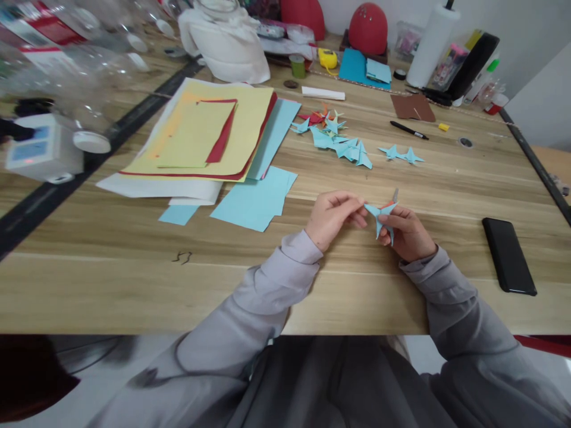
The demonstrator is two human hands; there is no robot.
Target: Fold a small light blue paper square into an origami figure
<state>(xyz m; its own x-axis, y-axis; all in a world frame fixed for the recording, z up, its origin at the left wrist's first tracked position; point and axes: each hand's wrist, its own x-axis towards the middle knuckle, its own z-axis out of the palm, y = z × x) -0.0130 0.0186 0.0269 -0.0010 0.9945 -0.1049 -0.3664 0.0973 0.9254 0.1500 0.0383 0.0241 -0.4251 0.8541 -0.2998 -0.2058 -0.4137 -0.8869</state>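
Above the wooden table my right hand (pixel 408 230) grips a light blue origami paper figure (pixel 379 217), thumb on its front. Several pointed arms spread out from the figure, like a crane in the folding. My left hand (pixel 338 215) pinches the tip of its left point between thumb and fingers. Behind the paper, by my right fingers, a tool with a grey blade (pixel 395 194) and an orange part shows; I cannot tell whether it is held or lying there. Farther back lie several folded blue cranes (pixel 341 145), two small blue ones (pixel 401 154) and a red one (pixel 312 119).
Left of my hands is a stack of yellow paper (pixel 143 160), with blue sheets (pixel 254 205) beside it. A black phone (pixel 509 255) lies at the right. Farther back are a pen (pixel 409 130), brown paper (pixel 413 107) and a yellow tape measure (pixel 328 58). Plastic bottles (pixel 89 113) crowd the left.
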